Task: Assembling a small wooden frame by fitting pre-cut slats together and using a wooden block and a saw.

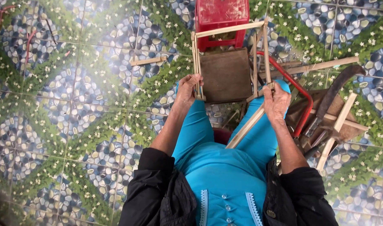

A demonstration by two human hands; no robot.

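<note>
I sit with a frame of thin bamboo sticks [230,29] held upright over my knees. My left hand [186,88] grips the frame's left upright near its lower corner. My right hand [276,101] is closed on the right upright where a slanted stick [246,127] crosses it down toward my lap. A brown square board [226,74] lies on the floor behind the frame.
A red plastic stool [221,19] stands beyond the board. At the right lie a red-framed hacksaw [298,90], a curved dark blade [336,90] and loose sticks [338,121] on a wooden block. A short stick [147,61] rests on the patterned tile floor [74,104].
</note>
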